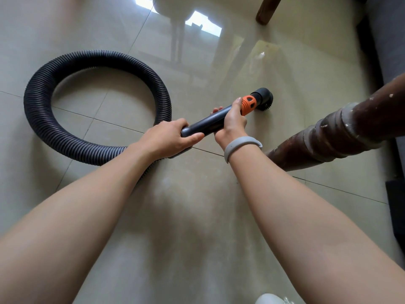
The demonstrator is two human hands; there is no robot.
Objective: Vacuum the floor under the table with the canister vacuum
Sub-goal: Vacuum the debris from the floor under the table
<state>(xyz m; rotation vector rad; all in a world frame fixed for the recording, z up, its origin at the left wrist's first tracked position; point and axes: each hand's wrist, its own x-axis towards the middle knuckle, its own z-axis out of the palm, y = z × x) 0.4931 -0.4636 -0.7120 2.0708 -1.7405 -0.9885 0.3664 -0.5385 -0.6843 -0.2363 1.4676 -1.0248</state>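
A black vacuum wand (pixel 208 123) with an orange collar (pixel 248 104) ends in a round brush nozzle (pixel 264 99) that touches the glossy beige tile floor (pixel 197 216). My left hand (pixel 171 138) grips the wand's rear end, where the ribbed black hose (pixel 65 137) joins it. My right hand (pixel 232 122) grips the wand just behind the orange collar; a grey band sits on that wrist. The hose curls in a wide loop on the floor to the left. The canister is out of view.
A dark turned wooden table leg (pixel 328 137) slants in from the right, close to my right wrist. Another wooden leg (pixel 266 9) stands at the top. A dark grey furniture edge (pixel 390 51) runs along the right side. A white shoe tip (pixel 270 299) shows at the bottom.
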